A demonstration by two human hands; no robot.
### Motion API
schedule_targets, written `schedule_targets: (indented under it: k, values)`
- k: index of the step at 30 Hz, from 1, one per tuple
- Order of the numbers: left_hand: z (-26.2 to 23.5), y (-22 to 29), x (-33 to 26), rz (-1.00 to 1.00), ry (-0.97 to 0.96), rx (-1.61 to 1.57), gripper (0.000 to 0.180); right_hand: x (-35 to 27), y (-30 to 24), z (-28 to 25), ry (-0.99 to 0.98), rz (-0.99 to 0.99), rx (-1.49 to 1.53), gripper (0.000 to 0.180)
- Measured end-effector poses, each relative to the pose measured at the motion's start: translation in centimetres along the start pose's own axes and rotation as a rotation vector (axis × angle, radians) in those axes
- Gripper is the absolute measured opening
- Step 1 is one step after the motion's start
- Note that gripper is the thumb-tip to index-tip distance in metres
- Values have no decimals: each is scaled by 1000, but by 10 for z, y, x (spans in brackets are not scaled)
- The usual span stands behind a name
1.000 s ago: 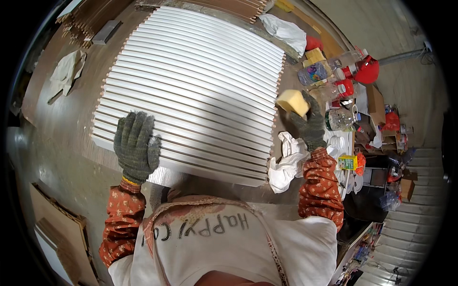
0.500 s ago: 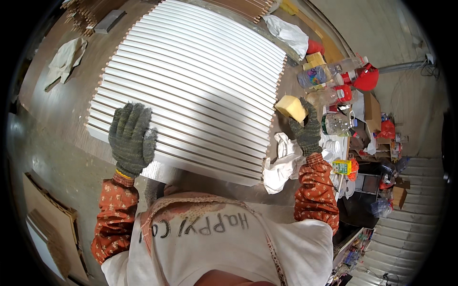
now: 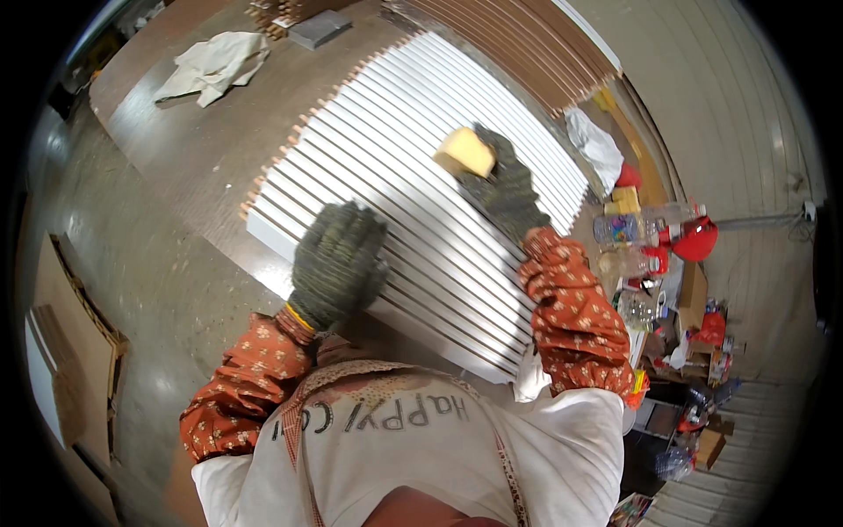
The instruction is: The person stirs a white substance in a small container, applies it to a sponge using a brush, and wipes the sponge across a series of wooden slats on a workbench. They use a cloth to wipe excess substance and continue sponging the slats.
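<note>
A row of long white slats (image 3: pixel 386 167), with small wooden-coloured pegs jutting from their ends, lies side by side before me on the brown table. Over their middle my right hand (image 3: pixel 514 189), in a dark grey-green knit glove, grips a pale yellow sponge block (image 3: pixel 467 151). The sponge is at the slats' surface; whether it presses on them I cannot tell. My left hand (image 3: pixel 338 259), gloved alike, lies flat with fingers stretched out on the near left part of the slats. A white cloth (image 3: pixel 531 376) shows partly beside my right forearm.
Brown slats (image 3: pixel 527 44) are stacked beyond the white ones. A cream cloth (image 3: pixel 215 66) and a grey block (image 3: pixel 320 29) lie on the table's far left. Plastic bottles (image 3: pixel 628 227), another sponge (image 3: pixel 623 200) and a white bag (image 3: pixel 594 147) crowd the right. Cardboard (image 3: pixel 83 351) stands at left.
My right hand has carried the sponge from beside the slats' right end to over their middle. The view has turned, and my left hand stays flat on the near slats.
</note>
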State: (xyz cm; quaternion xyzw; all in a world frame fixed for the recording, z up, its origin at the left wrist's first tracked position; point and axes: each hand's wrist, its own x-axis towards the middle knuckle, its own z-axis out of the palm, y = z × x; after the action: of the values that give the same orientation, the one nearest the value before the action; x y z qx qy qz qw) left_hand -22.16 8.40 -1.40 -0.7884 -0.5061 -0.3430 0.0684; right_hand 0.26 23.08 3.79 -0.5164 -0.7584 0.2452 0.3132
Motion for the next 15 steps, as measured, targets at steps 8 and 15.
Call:
schedule_targets:
  k: [8, 15]
  values:
    - [-1, -6, -2, 14, 31, -147, 43, 129, -55, 109, -82, -298, -145, 62]
    - [-1, -1, -1, 23, 91, -172, 41, 49, -45, 38, -89, -140, -257, 52]
